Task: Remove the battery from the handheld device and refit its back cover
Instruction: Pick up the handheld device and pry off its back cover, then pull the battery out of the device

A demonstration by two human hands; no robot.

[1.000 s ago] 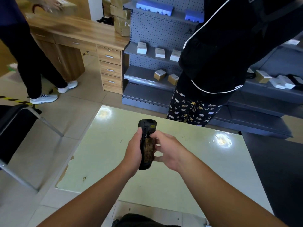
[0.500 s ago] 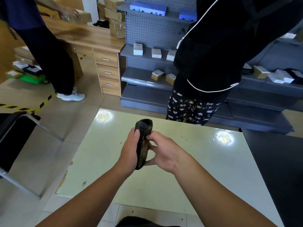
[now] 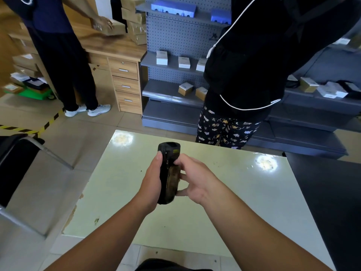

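1. You have one handheld device (image 3: 168,173) in play, held upright in the air above the pale green surface (image 3: 224,192), between your two hands.
2. Your left hand (image 3: 151,185) is wrapped around the device's left edge, thumb lying up along its side, gripping it.
3. Your right hand (image 3: 195,177) sits against the device's right side, fingers (image 3: 180,160) curled onto its face; whether they pinch a separate part or only press on the body cannot be told.
4. A brownish patch (image 3: 172,181) shows on the lower half of the device; whether that is a battery, a cover or a worn panel is too blurred to say.
5. Two other people stand beyond the surface: one in a black jacket (image 3: 263,55), cut off at the top edge, and one in dark trousers (image 3: 66,65) by the wooden desk (image 3: 117,47).
6. The shelf unit (image 3: 175,71) behind carries several small boxes; some are hidden by the black jacket, so a full count is not possible.
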